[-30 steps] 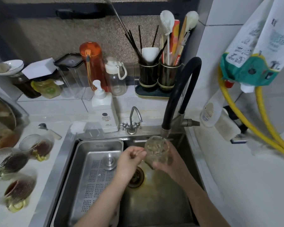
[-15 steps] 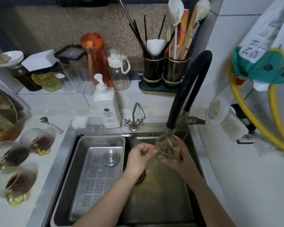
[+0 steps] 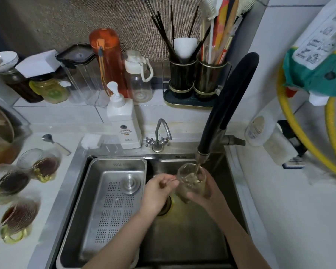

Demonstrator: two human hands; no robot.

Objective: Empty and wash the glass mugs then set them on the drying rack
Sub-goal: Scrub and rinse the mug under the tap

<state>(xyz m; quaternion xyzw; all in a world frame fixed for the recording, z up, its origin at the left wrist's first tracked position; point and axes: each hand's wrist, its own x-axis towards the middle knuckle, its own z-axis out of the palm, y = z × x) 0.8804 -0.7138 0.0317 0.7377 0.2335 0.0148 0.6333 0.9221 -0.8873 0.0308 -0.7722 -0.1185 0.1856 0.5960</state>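
Observation:
A glass mug (image 3: 190, 181) is held tilted under the spout of the black faucet (image 3: 227, 105), and water runs into it. My right hand (image 3: 204, 193) wraps round the mug from the right and below. My left hand (image 3: 157, 193) is at the mug's left side, fingers curled and pinching there; the handle is hidden. Both hands are over the sink basin (image 3: 182, 239). Three more glass mugs with dark liquid and yellow handles stand on the left counter (image 3: 43, 166) (image 3: 10, 183) (image 3: 17, 216). A perforated steel draining tray (image 3: 113, 200) fills the sink's left half.
A white soap pump bottle (image 3: 124, 121) and a small chrome tap (image 3: 159, 136) stand behind the sink. Bottles, jars and two utensil holders (image 3: 196, 80) line the back ledge. A spoon (image 3: 54, 142) lies on the left counter. Yellow hoses (image 3: 299, 133) hang at the right wall.
Both hands raised the mug and carried it right, up to the faucet spout; water now pours into it. The view has shifted downward.

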